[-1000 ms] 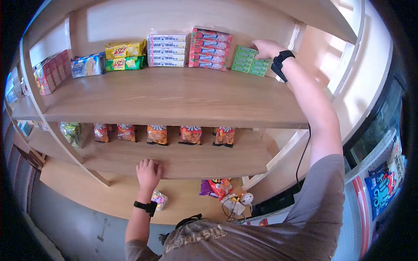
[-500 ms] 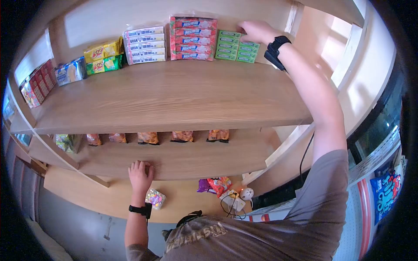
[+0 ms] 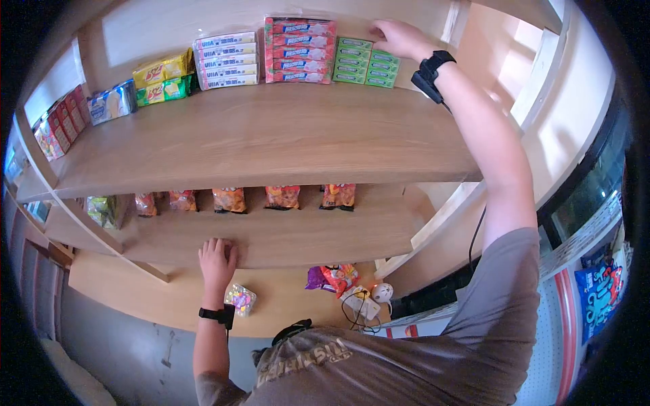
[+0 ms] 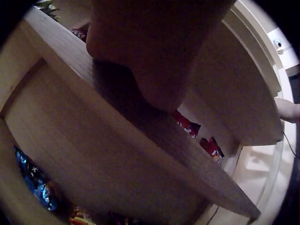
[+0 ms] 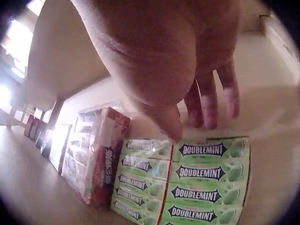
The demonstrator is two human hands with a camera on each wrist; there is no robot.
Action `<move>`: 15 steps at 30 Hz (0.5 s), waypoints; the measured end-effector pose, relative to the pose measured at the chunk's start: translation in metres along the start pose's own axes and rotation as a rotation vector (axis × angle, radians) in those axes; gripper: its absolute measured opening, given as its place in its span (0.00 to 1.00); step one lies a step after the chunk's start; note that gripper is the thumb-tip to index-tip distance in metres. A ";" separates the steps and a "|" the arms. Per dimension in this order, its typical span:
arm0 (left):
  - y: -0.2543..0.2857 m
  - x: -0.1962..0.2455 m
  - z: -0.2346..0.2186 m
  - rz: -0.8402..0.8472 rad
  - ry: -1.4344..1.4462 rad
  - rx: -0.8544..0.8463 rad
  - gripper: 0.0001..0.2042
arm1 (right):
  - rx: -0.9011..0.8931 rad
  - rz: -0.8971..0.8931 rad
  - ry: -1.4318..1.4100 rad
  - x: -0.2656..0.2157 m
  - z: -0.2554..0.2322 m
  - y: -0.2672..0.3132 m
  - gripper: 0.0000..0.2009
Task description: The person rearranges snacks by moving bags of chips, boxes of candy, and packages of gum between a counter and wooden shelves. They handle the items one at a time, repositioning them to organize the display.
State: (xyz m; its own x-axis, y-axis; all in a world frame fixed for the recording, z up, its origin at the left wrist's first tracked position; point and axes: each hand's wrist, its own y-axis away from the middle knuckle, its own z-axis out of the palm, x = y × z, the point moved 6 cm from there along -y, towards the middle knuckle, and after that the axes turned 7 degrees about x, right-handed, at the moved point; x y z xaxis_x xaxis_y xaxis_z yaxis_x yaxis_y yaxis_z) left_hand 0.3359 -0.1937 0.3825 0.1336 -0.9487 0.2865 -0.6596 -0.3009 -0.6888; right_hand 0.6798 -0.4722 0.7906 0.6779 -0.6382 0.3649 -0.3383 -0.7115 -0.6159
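Note:
Two side-by-side stacks of green Doublemint packs (image 3: pixel 366 63) stand at the right of the upper shelf (image 3: pixel 271 139). My right hand (image 3: pixel 401 38) is at their top edge; in the right wrist view the thumb of that hand (image 5: pixel 164 70) meets the top where the stacks join, with the other fingers extended behind. Whether those fingers touch the packs I cannot tell. On the front edge of the lower shelf (image 3: pixel 305 240) rests my left hand (image 3: pixel 217 264), fingers loosely bent and holding nothing. The left wrist view shows this hand (image 4: pixel 145 51) dark against the board.
Left of the green packs stand red candy packs (image 3: pixel 300 51), white candy packs (image 3: pixel 227 61), yellow and green packs (image 3: pixel 162 78), a blue pack (image 3: pixel 112 103) and red boxes (image 3: pixel 61 123). Orange snack bags (image 3: pixel 282 196) stand below. A cable (image 3: pixel 477 237) hangs by the right arm.
The view has shifted, so the shelves sit differently in it. My right hand has moved from the right side of the green packs to their top edge. My left hand stays on the lower shelf.

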 end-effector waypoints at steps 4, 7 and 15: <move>0.000 0.000 -0.001 0.000 -0.010 -0.016 0.06 | 0.041 0.077 0.009 -0.006 -0.021 0.004 0.17; 0.001 -0.003 0.003 0.013 -0.021 -0.023 0.08 | 0.028 0.146 -0.232 -0.050 -0.058 0.016 0.17; 0.011 -0.020 0.017 0.064 -0.002 -0.035 0.10 | -0.135 0.044 -0.262 -0.244 -0.114 0.116 0.15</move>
State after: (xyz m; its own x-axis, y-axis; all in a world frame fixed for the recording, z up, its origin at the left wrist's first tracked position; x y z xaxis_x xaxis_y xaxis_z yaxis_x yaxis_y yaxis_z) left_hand 0.3385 -0.1799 0.3581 0.0914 -0.9662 0.2411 -0.6927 -0.2356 -0.6817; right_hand 0.4005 -0.4328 0.7097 0.8001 -0.5841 0.1365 -0.4430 -0.7288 -0.5222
